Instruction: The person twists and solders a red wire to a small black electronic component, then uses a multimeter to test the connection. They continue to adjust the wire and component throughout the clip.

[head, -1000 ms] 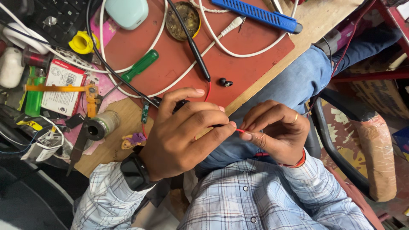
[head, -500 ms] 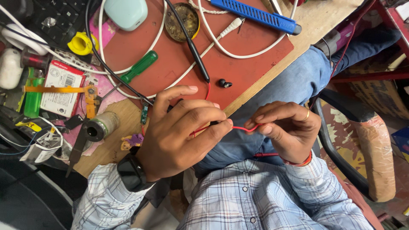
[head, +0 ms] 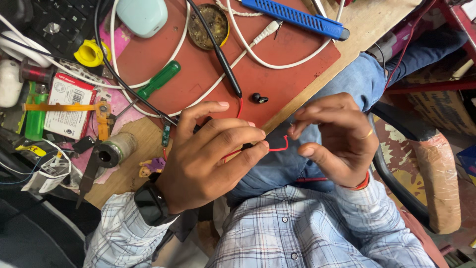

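My left hand (head: 208,159), with a black watch on its wrist, pinches a thin red wire (head: 277,149) between thumb and forefinger over my lap, at the edge of the wooden bench. The wire's short free end bends upward. My right hand (head: 337,144), wearing a ring and a red wrist thread, hovers just right of that end with its fingers curled and apart, holding nothing. The wire runs back under my left hand toward the red work mat (head: 287,64).
On the mat lie a small black earbud (head: 259,98), a green-handled screwdriver (head: 158,79), a black probe (head: 223,64), white cables, a round tin (head: 210,20) and a blue tool (head: 297,17). A metal spool (head: 114,149) and a small circuit board (head: 166,135) sit beside my left hand.
My right hand has let go of the red wire and drawn away to the right with its fingers spread. My left hand keeps its pinch and has barely moved.
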